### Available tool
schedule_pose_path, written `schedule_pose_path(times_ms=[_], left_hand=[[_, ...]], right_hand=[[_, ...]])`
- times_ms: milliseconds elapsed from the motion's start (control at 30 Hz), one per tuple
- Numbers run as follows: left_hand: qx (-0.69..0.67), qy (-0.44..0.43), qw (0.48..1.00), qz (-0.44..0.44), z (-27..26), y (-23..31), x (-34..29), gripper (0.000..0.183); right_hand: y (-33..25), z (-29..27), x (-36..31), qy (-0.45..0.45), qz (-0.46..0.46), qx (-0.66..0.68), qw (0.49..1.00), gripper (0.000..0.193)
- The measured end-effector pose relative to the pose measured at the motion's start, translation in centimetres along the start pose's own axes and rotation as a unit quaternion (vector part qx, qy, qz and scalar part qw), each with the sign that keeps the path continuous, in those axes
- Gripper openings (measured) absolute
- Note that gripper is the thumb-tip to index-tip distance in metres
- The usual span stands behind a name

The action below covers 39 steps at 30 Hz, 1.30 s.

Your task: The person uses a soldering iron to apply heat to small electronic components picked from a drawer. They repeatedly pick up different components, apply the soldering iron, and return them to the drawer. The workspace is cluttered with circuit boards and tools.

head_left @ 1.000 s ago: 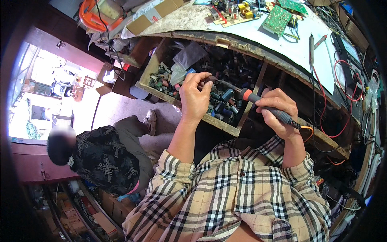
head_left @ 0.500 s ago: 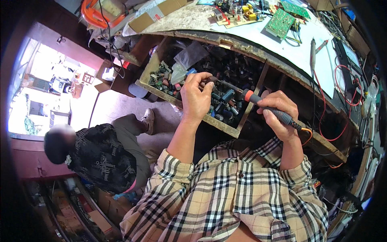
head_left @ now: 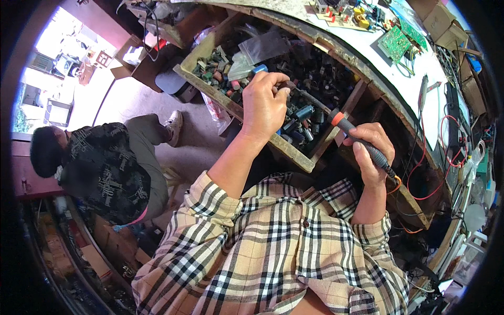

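My right hand [head_left: 374, 149] is wrapped round the dark handle of a soldering iron [head_left: 362, 140] with an orange collar and a cord trailing from its rear end. The iron's metal shaft points up and left toward my left hand [head_left: 266, 106]. Thumb and fingers of that hand pinch a small dark piece [head_left: 286, 85] whose kind I cannot make out. The iron's tip reaches close to this piece; whether they touch cannot be seen. Both hands are above an open wooden drawer [head_left: 231, 106] heaped with loose electronic parts, among them a blue cylindrical capacitor [head_left: 303, 113].
Clear plastic bags [head_left: 265, 46] lie on the parts. On the bench stand a green circuit board [head_left: 395, 44] and a board with yellow components [head_left: 341, 18]. Test leads [head_left: 423, 94] with red and black wires hang at the right. Another person [head_left: 110, 170] is bent over at the left.
The whole view has shifted, so the bench sits higher and the other person further left. My hands keep the same hold on the iron and the small piece.
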<state>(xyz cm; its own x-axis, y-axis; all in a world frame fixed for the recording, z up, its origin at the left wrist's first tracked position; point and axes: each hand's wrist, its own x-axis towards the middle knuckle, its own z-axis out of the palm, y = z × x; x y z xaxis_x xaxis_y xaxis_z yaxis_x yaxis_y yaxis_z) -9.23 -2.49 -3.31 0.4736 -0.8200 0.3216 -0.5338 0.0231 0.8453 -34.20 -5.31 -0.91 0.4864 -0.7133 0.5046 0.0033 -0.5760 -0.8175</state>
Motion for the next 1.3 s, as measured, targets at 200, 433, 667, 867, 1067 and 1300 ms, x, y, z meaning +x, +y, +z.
schedule_pose_path(times_ms=[200,433,667,867,1067,1300], left_hand=[[0.0,0.007,1.0,0.003,0.0,-0.2,0.0,0.019],[0.03,0.036,0.999,-0.001,-0.2,-0.5,0.3,0.019],[-0.179,-0.054,0.975,-0.117,-0.7,-0.5,0.9,0.017],[-0.203,-0.08,0.971,-0.103,-0.6,-0.7,1.0,0.017],[-0.173,-0.099,0.976,-0.085,-0.9,-0.6,0.8,0.018],[-0.185,-0.089,0.976,-0.076,-0.6,-1.1,0.7,0.018]], right_hand=[[-0.2,0.0,0.0,-0.002,0.012,-0.005,1.0,0.023],[-0.5,-0.1,-0.1,0.043,0.024,0.028,0.998,0.02],[0.3,0.1,-0.4,0.059,0.048,0.039,0.996,0.02],[0.5,0.3,-0.5,0.071,0.069,0.081,0.992,0.021],[0.5,0.4,-0.5,0.074,0.044,0.075,0.993,0.019],[-0.2,0.3,-0.3,0.057,0.036,0.037,0.997,0.018]])
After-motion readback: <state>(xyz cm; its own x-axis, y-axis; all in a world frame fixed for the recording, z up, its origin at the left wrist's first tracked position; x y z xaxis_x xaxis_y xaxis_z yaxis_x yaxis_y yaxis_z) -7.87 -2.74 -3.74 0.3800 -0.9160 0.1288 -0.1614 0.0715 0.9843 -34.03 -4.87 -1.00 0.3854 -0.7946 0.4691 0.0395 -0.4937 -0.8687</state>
